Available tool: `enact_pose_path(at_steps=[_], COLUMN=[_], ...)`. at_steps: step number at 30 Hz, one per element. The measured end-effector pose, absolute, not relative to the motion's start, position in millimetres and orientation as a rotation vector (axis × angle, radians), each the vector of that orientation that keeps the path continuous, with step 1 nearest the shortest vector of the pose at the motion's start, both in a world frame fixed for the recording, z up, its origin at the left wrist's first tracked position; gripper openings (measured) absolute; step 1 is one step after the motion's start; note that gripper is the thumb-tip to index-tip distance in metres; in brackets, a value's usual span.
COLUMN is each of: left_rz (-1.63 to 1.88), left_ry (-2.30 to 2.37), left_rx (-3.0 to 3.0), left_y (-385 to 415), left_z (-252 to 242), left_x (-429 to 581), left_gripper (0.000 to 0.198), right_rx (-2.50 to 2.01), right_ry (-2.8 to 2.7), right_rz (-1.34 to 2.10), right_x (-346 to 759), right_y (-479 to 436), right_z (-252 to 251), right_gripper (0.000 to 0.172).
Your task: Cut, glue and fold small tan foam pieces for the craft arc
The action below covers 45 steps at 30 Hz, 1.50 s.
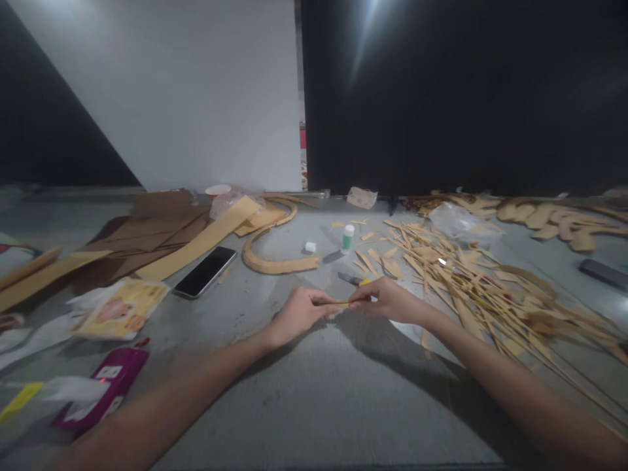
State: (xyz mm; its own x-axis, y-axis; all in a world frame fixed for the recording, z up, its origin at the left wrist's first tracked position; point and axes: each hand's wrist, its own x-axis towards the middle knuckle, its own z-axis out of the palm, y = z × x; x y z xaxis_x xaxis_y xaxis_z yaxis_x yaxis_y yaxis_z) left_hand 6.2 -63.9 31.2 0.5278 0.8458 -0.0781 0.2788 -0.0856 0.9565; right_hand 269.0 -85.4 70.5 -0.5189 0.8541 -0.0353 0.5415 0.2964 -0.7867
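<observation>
A thin tan strip [337, 303] is stretched between my two hands, low above the grey table. My left hand [300, 314] pinches one end, and my right hand [380, 297] has its fingers closed on the other. Just behind my right hand lies a cutter knife [350, 279] with a yellow part, partly hidden by the fingers. A white and green glue stick [348, 240] stands upright beyond the hands, with a white cap [310, 246] to its left. Near my left hand, a curved tan piece [275, 267] rests on the table.
Many loose tan strips [461, 288] are heaped at the right, beside a clear plastic bag [464, 222]. To the left are a phone [206, 271], brown sheets [147, 229], a yellow tissue pack [122, 309] and a purple power strip [105, 386]. Wavy tan pieces [559, 219] lie far right.
</observation>
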Motion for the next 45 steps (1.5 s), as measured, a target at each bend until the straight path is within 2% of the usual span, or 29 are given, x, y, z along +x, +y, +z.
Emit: enact_pose_path(at_steps=[4, 8, 16, 21, 24, 33, 40, 45], left_rz=[0.612, 0.604, 0.514, 0.577, 0.624, 0.688, 0.688, 0.684], left_ry=[0.964, 0.972, 0.919, 0.938, 0.986, 1.001, 0.982, 0.989], left_rx=[1.613, 1.614, 1.981, 1.924, 1.792, 1.727, 1.723, 1.687], left_y=[-64, -66, -75, -76, -73, -74, -72, -73], left_z=[32, 35, 44, 41, 38, 45, 41, 43], left_x=[6, 7, 8, 8, 7, 9, 9, 10], left_gripper=[0.031, 0.029, 0.026, 0.026, 0.028, 0.035, 0.040, 0.042], right_rx=[-1.233, -1.240, -1.243, -1.220, -1.264, -1.248, -1.262, -1.230], right_ry=[-2.150, -2.144, -2.179, -2.182, -2.136, -1.725, -1.617, -1.606], right_rz=[1.127, 1.147, 1.162, 1.026, 0.965, 1.415, 1.461, 1.499], right_x=[270, 269, 260, 255, 257, 260, 258, 257], right_y=[-84, -82, -91, -95, -91, -84, -81, -81], right_z=[67, 65, 71, 69, 66, 57, 54, 53], right_gripper=[0.023, 0.027, 0.022, 0.018, 0.023, 0.034, 0.033, 0.038])
